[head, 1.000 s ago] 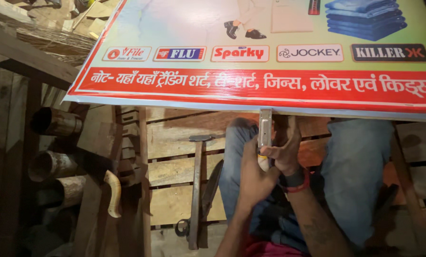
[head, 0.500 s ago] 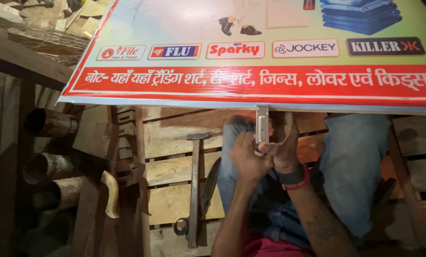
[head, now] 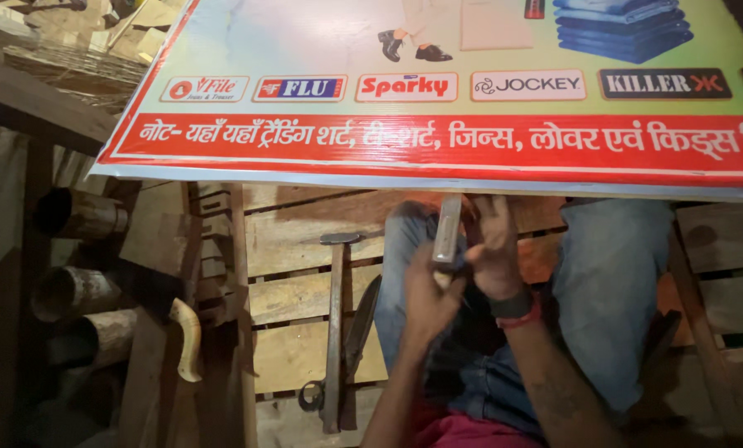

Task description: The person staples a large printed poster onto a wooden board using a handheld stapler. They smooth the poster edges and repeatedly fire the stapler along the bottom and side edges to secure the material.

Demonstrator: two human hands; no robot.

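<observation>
A floor of rough wooden planks fills the centre. At nine o'clock, round bamboo poles lie stacked in dim light; at eleven o'clock, pale wood scraps pile up.

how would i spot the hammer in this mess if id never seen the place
Start at the big printed banner across the top and look just below its lower edge, left of the person's denim-clad knees. On the wooden plank platform lies the hammer, handle running towards the camera. Its small metal head and long straight shaft distinguish it from the dark curved blade alongside.
</observation>
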